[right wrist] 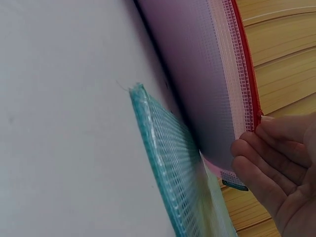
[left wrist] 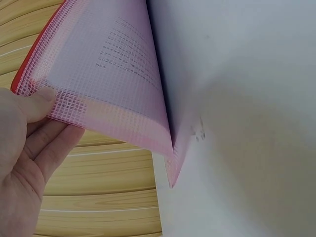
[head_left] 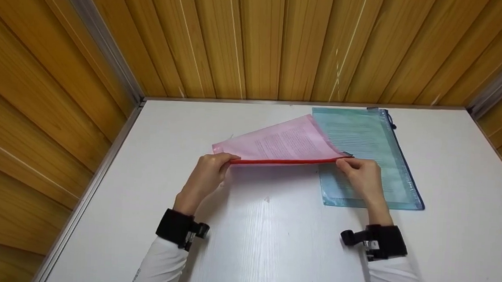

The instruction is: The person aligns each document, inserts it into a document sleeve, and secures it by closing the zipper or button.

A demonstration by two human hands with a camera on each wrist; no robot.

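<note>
A pink mesh zip pouch (head_left: 287, 142) with a red zipper edge and a printed sheet inside is tilted up off the white table (head_left: 250, 242), its far edge down. My left hand (head_left: 210, 169) pinches the zipper edge's left end; in the left wrist view the pink pouch (left wrist: 108, 74) sits between thumb and fingers (left wrist: 47, 143). My right hand (head_left: 362, 170) pinches the right end by the zipper pull. The right wrist view shows the fingers (right wrist: 269, 163) on the pink pouch (right wrist: 207, 94). A blue-green mesh pouch (head_left: 366, 158) lies flat under the pink one's right corner.
Wooden slatted walls (head_left: 255, 39) close in the table at the back and both sides, with metal trim in the corners. The blue-green pouch (right wrist: 170, 168) has a dark zipper along its right edge. Bare table surface lies in front of my hands.
</note>
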